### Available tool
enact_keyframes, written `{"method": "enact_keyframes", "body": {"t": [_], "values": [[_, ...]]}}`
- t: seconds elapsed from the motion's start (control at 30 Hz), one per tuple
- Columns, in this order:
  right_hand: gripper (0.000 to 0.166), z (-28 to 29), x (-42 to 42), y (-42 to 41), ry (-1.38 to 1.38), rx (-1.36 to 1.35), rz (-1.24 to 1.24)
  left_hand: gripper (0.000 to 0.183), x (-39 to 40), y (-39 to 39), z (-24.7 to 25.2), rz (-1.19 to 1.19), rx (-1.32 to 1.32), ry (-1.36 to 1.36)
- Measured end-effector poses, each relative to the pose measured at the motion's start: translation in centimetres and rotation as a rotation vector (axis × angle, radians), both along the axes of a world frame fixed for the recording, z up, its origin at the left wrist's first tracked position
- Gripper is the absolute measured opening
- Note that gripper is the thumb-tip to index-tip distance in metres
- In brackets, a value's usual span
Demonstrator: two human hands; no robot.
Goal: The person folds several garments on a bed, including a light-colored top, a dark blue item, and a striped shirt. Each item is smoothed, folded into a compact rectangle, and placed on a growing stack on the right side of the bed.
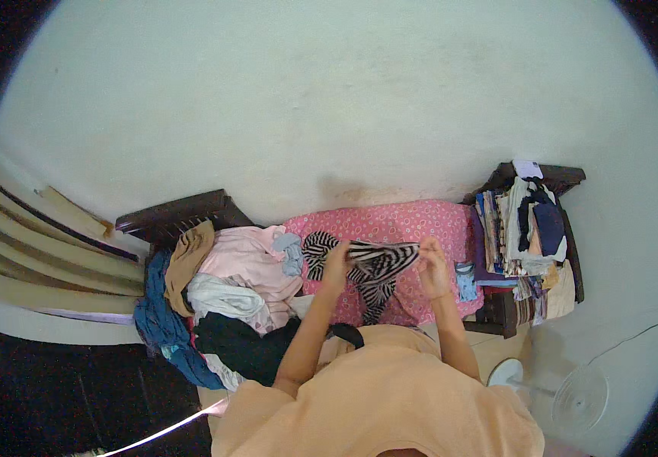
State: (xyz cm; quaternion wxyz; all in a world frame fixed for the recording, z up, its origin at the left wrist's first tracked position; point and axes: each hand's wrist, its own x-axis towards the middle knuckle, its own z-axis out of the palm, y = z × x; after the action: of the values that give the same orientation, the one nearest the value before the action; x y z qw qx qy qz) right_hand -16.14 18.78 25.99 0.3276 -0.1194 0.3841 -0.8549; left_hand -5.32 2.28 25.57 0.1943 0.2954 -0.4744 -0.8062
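Note:
A black-and-white striped garment (383, 263) is stretched between my two hands over a pink patterned cloth (386, 220). My left hand (337, 265) grips it near the middle, and part of it bunches up beyond that hand. At its right end, my right hand (433, 264) pinches the fabric with the fingertips. One striped end hangs down toward my body. A small crumpled light-blue cloth (290, 254) lies just left of the garment. Close to my right hand, a small folded blue garment (466, 281) rests at the pink cloth's edge.
Loose clothes heap up on the left: a pale pink one (237, 248), a brown one (190, 268), a black one (243, 345) and a blue one (160, 308). Folded clothes (494, 234) are stacked at the right against the dark wooden armrest (572, 177). A white fan (580, 397) stands at the lower right.

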Motion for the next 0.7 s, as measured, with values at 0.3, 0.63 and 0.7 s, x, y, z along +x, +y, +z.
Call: {"method": "enact_keyframes", "body": {"t": [0.3, 0.63, 0.7], "values": [[0.008, -4.1, -3.2, 4.5, -0.385, -0.3, -0.03, 0.022, 0.2, -6.8, -3.1, -0.338, -1.432, -0.497], [0.013, -5.1, -9.0, 12.5, 0.094, 0.088, -0.558, 0.022, 1.0, -12.4, -10.5, -0.133, 0.328, -0.199], [0.015, -3.6, -7.4, 9.5, 0.526, 0.485, -0.517, 0.028, -1.3, -8.6, -6.2, -0.224, 0.337, -0.204]]}}
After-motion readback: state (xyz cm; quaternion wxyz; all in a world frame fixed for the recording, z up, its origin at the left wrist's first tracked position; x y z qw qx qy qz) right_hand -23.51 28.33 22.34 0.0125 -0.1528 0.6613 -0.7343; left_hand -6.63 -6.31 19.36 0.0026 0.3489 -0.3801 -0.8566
